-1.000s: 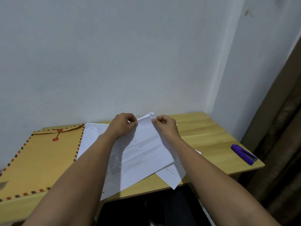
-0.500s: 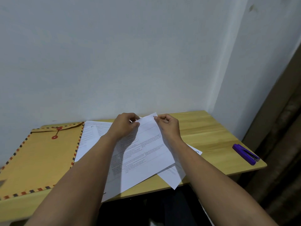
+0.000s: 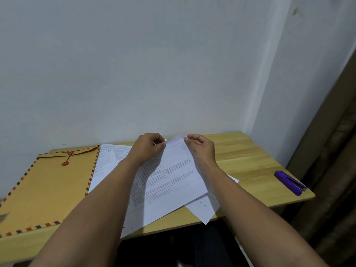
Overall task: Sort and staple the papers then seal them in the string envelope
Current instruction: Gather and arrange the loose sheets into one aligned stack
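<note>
Here, both hands (image 3: pixel 148 149) (image 3: pixel 200 149) at the top sheet's (image 3: pixel 173 182) far edge.

The top sheet (image 3: pixel 173 176) now lies turned a little more clockwise than a second ago, its far corner drawn out to a narrower tip between the two hands. The right hand (image 3: pixel 200 149) pinches that corner from slightly further right than before, and the left hand (image 3: pixel 148 147) now grips the far edge just beside it.
</note>
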`<state>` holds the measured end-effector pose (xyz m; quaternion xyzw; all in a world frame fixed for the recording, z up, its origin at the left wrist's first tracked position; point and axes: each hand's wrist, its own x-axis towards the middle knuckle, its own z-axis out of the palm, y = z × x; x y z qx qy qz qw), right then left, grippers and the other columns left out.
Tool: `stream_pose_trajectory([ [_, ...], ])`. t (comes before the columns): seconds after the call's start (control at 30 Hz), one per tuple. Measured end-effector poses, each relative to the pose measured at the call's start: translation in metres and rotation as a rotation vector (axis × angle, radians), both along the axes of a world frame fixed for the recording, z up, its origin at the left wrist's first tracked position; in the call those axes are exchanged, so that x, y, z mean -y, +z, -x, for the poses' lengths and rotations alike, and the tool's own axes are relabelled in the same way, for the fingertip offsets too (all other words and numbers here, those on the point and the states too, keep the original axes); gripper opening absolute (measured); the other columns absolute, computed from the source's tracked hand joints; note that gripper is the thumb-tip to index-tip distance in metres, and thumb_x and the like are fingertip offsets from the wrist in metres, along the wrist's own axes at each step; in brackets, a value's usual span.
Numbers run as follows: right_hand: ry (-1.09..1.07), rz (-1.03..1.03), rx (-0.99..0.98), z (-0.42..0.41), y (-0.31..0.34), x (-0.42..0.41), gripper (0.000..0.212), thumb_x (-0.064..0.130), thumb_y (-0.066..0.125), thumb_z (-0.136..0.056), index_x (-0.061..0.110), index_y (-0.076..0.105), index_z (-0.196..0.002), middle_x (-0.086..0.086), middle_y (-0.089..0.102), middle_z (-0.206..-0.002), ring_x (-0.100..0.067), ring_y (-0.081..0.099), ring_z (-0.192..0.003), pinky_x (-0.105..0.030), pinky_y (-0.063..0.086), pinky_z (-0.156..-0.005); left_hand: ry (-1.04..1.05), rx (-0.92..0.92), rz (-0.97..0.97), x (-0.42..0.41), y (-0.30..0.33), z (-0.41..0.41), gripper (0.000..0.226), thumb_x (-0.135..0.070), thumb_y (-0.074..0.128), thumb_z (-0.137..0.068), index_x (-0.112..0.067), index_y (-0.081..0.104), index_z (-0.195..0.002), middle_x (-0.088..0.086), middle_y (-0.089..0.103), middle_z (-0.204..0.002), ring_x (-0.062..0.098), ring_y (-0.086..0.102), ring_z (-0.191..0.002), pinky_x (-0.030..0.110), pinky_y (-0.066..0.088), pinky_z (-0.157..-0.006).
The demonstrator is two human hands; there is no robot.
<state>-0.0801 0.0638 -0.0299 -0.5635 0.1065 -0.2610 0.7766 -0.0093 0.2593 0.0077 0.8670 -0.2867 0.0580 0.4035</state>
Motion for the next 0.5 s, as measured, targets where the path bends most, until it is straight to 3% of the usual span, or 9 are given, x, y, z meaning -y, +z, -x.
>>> stream_pose_trajectory([
  [0.27, -0.013, 0.019, -0.032, 0.0073, 0.0074, -0.0007, 0.013, 0.005, 0.084, -0.086, 0.002, 0.077, -0.095, -0.005, 0.081, -0.085, -0.012, 0.074, -0.080, -0.025, 0.062, -0.081, 0.000, 0.009, -0.003, -0.0007, 0.0024, 0.0017, 0.007, -0.025, 0.071, -0.090, -0.025, 0.072, -0.083, -0.011, 0.072, -0.078, 0.003, 0.065, -0.074, 0.027, 0.053, -0.072],
  [0.5, -0.026, 0.030, -0.043, 0.0087, 0.0094, 0.0007, 0.016, 0.007, 0.085, -0.086, -0.002, 0.077, -0.097, -0.003, 0.080, -0.080, -0.009, 0.074, -0.073, -0.020, 0.059, -0.070, -0.009, 0.002, -0.003, 0.0002, 0.0016, 0.0023, 0.007, -0.023, 0.069, -0.090, -0.027, 0.073, -0.085, -0.012, 0.072, -0.078, 0.002, 0.064, -0.071, 0.027, 0.051, -0.070],
])
